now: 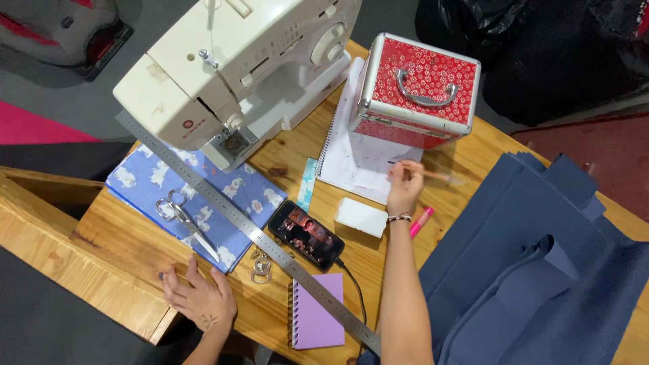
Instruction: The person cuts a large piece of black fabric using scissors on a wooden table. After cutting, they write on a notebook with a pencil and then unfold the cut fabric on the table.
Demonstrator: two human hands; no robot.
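Right hand (404, 188), frame centre, pinches pencil (433, 175) over spiral notebook (355, 159), marks possibly unfinished. Left hand (200, 296), lower left, spread flat on tabletop (128, 260), holding nothing. Navy fabric (541, 270) right, uncut.

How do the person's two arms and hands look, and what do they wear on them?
Both forearms are bare, with no sleeves showing. The right hand has a thin beaded bracelet around the wrist. The left hand wears no bracelet; a small dark marking, like a tattoo, sits on its back. The left hand's nails look painted dark. No rings can be made out.
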